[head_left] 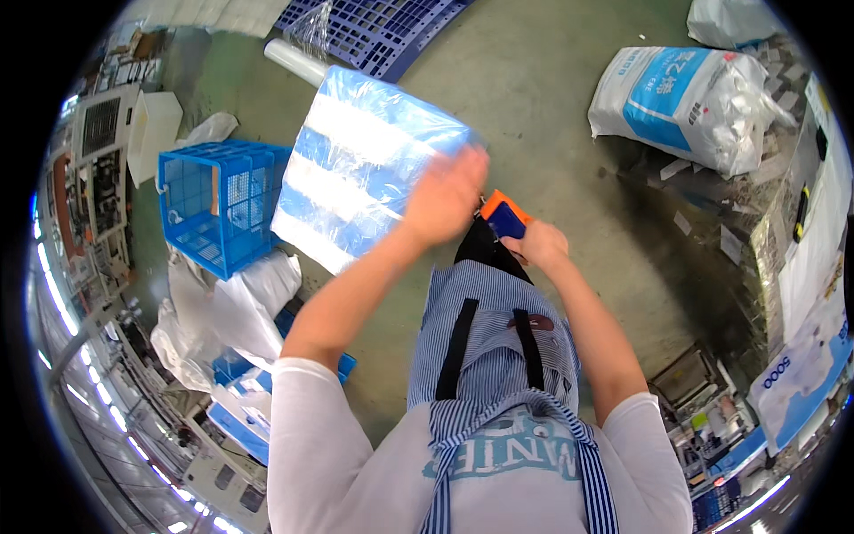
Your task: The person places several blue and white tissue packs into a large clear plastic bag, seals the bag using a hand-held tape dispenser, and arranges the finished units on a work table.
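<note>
A large block-shaped pack (356,169), banded blue and white under clear shiny plastic film, stands in front of me to the left. My left hand (449,191) lies over its right edge. That hand is blurred by motion, but its fingers look stretched out along the film. In my right hand (538,245) is an orange and dark blue hand tool (505,217), seemingly a tape dispenser. My right fingers are wrapped round its near end, and its far end points at the pack's lower right side.
Blue plastic crates (222,205) stand left of the pack, beside white plastic sacks (253,303). A dark blue slatted pallet (374,36) and a white roll (294,60) lie beyond it. A big white and blue sack (680,102) rests at the far right.
</note>
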A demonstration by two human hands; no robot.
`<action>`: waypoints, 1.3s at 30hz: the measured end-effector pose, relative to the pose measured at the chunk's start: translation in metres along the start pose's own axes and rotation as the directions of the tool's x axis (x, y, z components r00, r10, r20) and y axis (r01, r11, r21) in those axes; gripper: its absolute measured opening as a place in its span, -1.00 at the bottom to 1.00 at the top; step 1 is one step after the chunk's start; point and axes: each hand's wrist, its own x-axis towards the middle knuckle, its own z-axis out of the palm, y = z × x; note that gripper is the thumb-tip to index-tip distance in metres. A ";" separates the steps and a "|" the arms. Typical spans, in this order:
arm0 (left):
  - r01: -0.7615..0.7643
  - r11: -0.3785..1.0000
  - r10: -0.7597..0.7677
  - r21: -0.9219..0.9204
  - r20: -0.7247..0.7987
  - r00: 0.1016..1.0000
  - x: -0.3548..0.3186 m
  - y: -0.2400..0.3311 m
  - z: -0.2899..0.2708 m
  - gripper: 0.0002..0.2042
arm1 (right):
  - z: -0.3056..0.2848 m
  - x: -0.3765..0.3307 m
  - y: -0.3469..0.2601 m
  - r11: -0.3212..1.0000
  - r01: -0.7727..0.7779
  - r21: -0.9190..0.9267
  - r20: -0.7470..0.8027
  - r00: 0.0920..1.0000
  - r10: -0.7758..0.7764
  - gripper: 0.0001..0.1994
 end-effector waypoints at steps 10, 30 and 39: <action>-0.549 0.538 -0.195 0.639 0.728 0.657 -0.022 0.006 0.101 -0.46 | 0.067 0.056 0.123 0.900 -0.222 0.375 0.170 0.971 0.169 -0.54; 0.664 -0.577 0.201 -0.475 0.706 0.679 -0.043 0.034 -0.024 -0.50 | 0.001 -0.127 0.032 0.695 0.683 0.223 -0.269 0.728 -0.630 -0.55; 0.510 -0.641 0.296 -0.574 0.429 0.853 -0.127 -0.027 -0.065 -0.63 | 0.009 -0.158 -0.066 0.465 0.826 -0.319 -0.290 0.383 -0.877 -0.66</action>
